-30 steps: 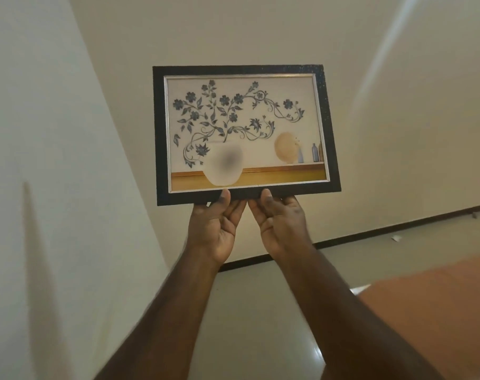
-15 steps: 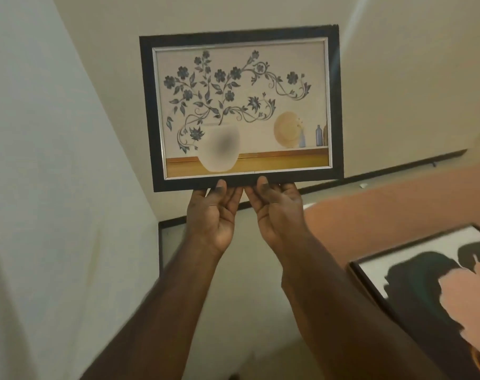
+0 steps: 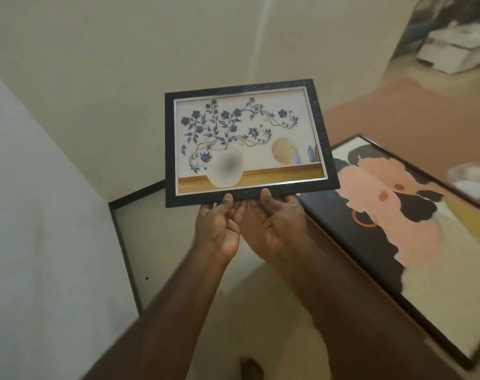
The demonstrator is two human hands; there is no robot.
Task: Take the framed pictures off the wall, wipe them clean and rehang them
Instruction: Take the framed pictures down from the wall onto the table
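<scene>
A small black-framed picture [image 3: 247, 141] of blue flowers in a white vase is held out in front of me, tilted back, away from the wall. My left hand [image 3: 218, 229] and my right hand [image 3: 274, 223] grip its bottom edge side by side, thumbs on the front of the frame, fingers hidden behind it. A larger black-framed picture [image 3: 398, 231] with pink and dark shapes lies flat on an orange-brown surface [image 3: 392, 116] to the right. Something white and blurred [image 3: 469, 179] rests on the larger picture's far edge.
Cream walls [image 3: 68, 78] meet in a corner at left. A dark skirting [image 3: 123, 237] runs along the floor below. A white box-like object [image 3: 450, 53] sits at the far upper right. A foot [image 3: 251, 367] shows at the bottom.
The small picture has come down from the wall and tilted back toward flat. My view has swung down and right, bringing the larger picture fully into sight.
</scene>
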